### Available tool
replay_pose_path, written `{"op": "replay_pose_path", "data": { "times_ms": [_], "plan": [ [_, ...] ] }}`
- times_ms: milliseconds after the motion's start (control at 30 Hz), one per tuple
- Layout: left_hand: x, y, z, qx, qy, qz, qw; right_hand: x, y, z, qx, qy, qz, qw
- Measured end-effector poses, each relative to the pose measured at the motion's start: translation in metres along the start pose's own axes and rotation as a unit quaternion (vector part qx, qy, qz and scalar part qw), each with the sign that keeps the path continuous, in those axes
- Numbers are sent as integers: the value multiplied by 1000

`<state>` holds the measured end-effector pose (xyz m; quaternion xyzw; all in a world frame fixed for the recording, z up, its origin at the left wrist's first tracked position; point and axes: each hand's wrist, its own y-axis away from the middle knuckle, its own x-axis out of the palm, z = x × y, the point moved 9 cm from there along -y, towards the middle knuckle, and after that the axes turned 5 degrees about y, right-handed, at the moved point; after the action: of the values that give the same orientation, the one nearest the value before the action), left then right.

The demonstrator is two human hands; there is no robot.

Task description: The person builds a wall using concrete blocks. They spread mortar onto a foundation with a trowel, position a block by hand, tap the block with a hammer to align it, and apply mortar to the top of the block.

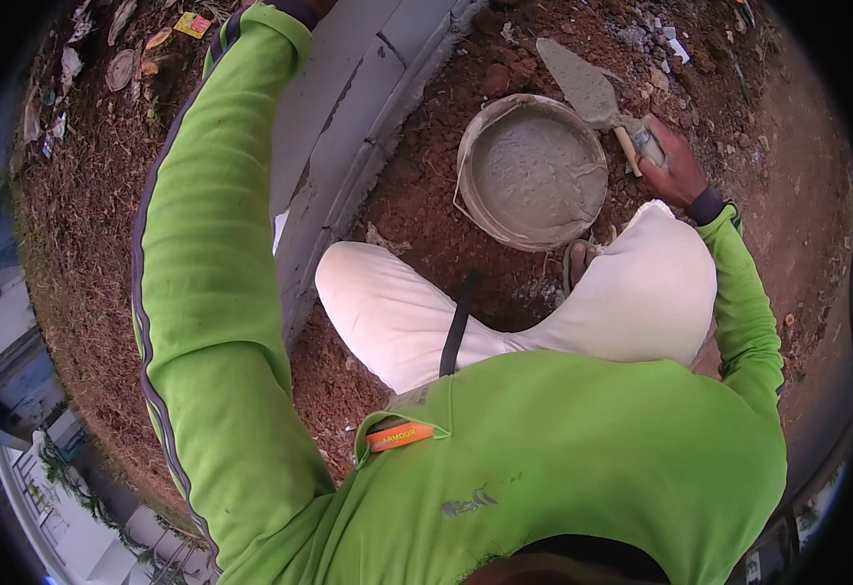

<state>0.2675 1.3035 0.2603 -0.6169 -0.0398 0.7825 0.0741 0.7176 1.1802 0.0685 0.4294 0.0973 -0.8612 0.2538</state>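
At the right, my right hand (pixel 678 166) is closed round the pale wooden handle of a pointed trowel (pixel 582 86). Wet grey mortar coats its blade, which points up and left beyond the bucket rim. Grey smears show near my fingers. Just left of this hand stands a round bucket (pixel 469 175), with grey mortar (pixel 536 168) inside and a wire handle hanging at its side. My left arm (pixel 214 214) reaches up past the grey block wall (pixel 334 117). Only a sliver of my left hand (pixel 321 5) shows at the top edge, its fingers outside the picture.
Reddish loose soil (pixel 426 205) surrounds the bucket, with clods and scraps beside the trowel. My bent legs in white trousers (pixel 397 312) lie close to the bucket. Dry grass and litter, including a yellow-red wrapper (pixel 193 24), lie beyond the wall at left.
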Motion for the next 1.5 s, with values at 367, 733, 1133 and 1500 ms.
{"op": "replay_pose_path", "data": {
  "times_ms": [367,733,1133,1500],
  "plan": [
    [-13,7,-19,11,-9,-21,1000,94,189,-136,218,-32,129,967],
    [-12,6,-23,3,12,-22,1000,32,250,-164,222,124,146,956],
    [-1,-4,1,21,26,94,995,52,-142,183,-215,274,135,927],
    [0,3,-4,-8,70,81,994,79,-278,218,-328,437,19,837]
  ]
}}
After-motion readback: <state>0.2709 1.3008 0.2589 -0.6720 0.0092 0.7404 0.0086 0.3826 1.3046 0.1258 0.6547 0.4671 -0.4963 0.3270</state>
